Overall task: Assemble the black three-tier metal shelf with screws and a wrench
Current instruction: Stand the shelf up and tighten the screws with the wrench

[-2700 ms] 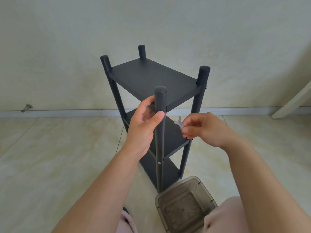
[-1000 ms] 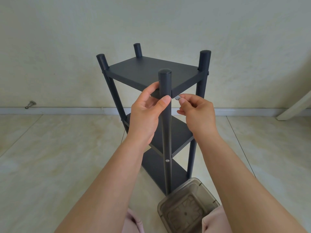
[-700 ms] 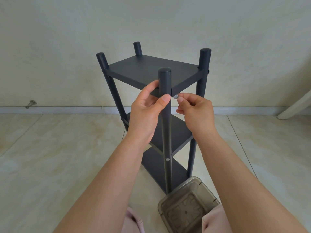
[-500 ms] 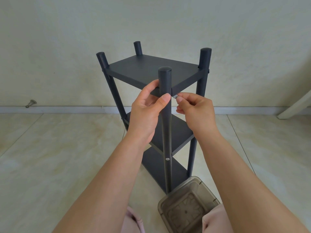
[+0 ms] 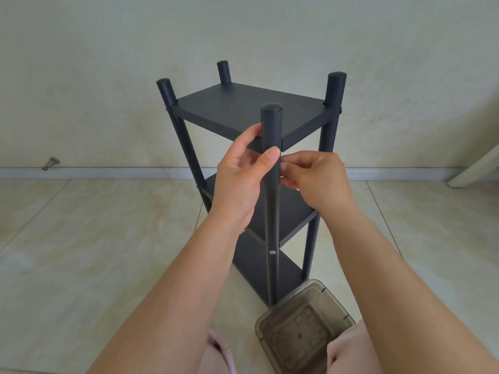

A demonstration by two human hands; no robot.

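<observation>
- Just below the top tier of the shelf [image 5: 243, 109], the left hand [image 5: 243, 174] grasps the near post [image 5: 271, 168], thumb across its front and fingers curled behind.
- Right of that grip, touching the post's right side, the right hand [image 5: 316, 179] pinches something small between thumb and fingertips; it is probably a screw, though the fingers hide nearly all of it.
- Post and shelf stand upright on the floor [image 5: 94, 238], the post's long axis vertical, so a screw would enter sideways, from right to left, just under the left thumb.
- Nearer the hole is the right hand; the left only steadies.
- Further down the same post, a pale screw head [image 5: 272, 252] shows at a lower tier.
- Below both hands, by the post's foot, sits a clear brown bin [image 5: 305, 333].
</observation>
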